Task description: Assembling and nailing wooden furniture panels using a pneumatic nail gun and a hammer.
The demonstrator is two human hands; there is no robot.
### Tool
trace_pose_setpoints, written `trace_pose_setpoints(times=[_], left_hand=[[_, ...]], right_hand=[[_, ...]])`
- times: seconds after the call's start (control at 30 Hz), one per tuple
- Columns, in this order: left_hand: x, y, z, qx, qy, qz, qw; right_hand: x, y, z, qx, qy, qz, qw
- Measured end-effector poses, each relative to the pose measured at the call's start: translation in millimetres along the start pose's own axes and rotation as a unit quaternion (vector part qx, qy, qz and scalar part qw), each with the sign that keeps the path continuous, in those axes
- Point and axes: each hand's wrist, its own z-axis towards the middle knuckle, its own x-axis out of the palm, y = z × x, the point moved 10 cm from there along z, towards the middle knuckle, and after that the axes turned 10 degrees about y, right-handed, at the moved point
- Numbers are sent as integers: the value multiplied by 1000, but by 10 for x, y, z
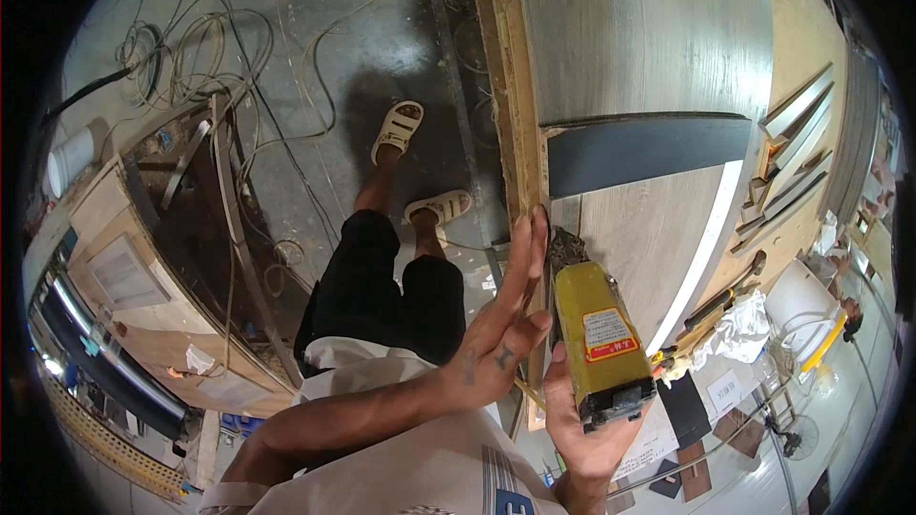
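Tan tabletop (801, 38) | right grip (590, 446) clasps yellow tool (593, 310) | left grip (494, 339) flat, unclenched, at board edge (518, 133) | risk: tool slip, nicking nearby fingers (519, 253)

Right hand (596, 446): fingers mostly hidden behind the yellow power tool (590, 300); forearm (582, 498) cut off by the lower edge. Shirt (410, 467) likewise cut off. Clutter (874, 210) near the right rim too small to identify.

Glare whitens the flat grey wood-grain board (639, 33) at two o'clock; shadow dims the grey floor (367, 81) near eleven; edges bend.
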Motion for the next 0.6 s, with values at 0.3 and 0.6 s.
trace_pose_setpoints(times=[0.3,0.6], left_hand=[[16,-47,-26,56,13,-20,998],[82,-77,-75,56,7,-36,998]], right_hand=[[48,88,-22,-41,34,-29,998],[54,58,-54,-28,65,-72,995]])
